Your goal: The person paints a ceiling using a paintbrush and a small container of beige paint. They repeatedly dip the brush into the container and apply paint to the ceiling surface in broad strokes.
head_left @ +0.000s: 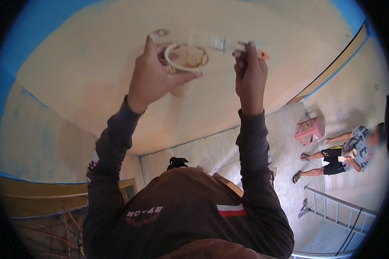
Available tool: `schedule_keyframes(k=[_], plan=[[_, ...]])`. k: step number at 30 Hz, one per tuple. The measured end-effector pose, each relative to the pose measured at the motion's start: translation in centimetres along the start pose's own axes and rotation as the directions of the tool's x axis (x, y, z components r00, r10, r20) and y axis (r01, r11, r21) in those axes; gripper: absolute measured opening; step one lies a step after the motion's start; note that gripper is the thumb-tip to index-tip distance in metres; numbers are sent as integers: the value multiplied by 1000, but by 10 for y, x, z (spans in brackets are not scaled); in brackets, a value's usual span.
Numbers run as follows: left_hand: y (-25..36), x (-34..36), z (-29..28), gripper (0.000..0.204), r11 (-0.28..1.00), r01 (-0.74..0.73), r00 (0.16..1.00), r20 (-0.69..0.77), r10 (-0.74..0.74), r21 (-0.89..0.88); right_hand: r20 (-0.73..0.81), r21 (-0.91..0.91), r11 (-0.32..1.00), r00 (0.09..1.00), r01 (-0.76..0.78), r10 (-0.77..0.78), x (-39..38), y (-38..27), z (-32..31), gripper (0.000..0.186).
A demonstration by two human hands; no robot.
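In front of the wall, my left hand (153, 80) is wrapped round a pale round tub (186, 69), its open rim tilted toward me. Brownish streaks mark the inside of the tub. A small curved shape at the tips of my left fingers is too blurred to make out. To the right, my right hand (250, 71) is closed on a flat paintbrush (220, 43). Its pale, motion-blurred head points left, above the tub's rim, and an orange handle end shows beyond my fingers. The brush appears apart from the tub.
The beige wall (95, 52) has blue edges. On the tiled floor (203, 146) to the right are a pink stool (311, 131) and a metal ladder (341, 203). Another person (345, 151) stands near the stool, holding a light container. Ropes (67, 224) hang at the lower left.
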State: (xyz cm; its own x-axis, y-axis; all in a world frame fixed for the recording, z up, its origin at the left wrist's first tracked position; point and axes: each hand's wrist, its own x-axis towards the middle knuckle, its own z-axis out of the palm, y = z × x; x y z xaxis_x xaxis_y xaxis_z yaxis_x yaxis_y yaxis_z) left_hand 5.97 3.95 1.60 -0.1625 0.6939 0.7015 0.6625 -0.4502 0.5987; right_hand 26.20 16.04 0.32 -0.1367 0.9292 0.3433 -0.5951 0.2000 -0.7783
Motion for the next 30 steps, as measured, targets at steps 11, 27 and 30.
schedule_keyframes(k=[11, 27, 30], plan=[[-34, -41, -3, 102, 976, -13, 997, -74, 29, 217, 187, 81, 911, 891, 405, -413, 55, 75, -5, 31], [-19, -61, -24, 102, 955, 78, 994, -102, -50, 286, 93, -219, 735, 764, 642, -639, 109, 37, -92, 27], [-18, -55, -25, 104, 949, 84, 991, -121, -49, 305, 87, -200, 716, 740, 669, -667, 102, 23, -80, 28]])
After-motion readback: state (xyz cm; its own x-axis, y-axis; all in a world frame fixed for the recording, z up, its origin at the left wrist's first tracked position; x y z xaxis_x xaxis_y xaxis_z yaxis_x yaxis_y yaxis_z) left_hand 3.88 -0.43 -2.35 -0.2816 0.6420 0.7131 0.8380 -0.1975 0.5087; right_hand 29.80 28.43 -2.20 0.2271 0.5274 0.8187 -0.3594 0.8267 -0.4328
